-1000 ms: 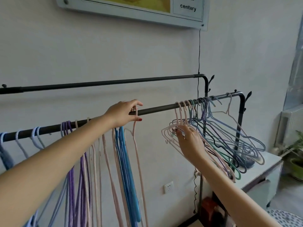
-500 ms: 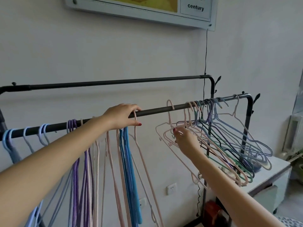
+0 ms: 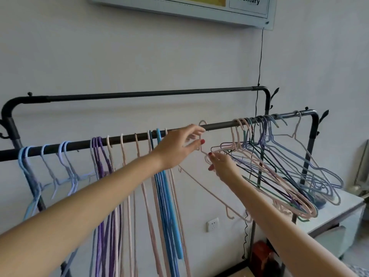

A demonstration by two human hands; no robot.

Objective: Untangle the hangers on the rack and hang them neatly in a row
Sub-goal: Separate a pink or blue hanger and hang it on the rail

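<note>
Step in hand, by the look of it: moving one pink hanger (image 3: 201,182) out of the tangle (image 3: 279,172) & over to the tidy row (image 3: 127,156). To do it well: keep its hook (image 3: 202,123) seated over the front rail (image 3: 219,125), slide it toward 9 o'clock w/ the left hand (image 3: 179,144), let the right hand (image 3: 223,166) steer the shoulder so the lower arm doesn't snag the bunch, then let it swing flat beside the last pink one.

Left hand: fingers narrowed, pinching the neck just under the hook. Right hand: fingertips curled on the wire at the shoulder, just at 3 o'clock of the left.

Hanger: thin pink wire w/ small notches near the tips, tilted, lower arm running to 5 o'clock. Tangle sits at 3 o'clock, mixed pink, green, blue, purple.
</note>
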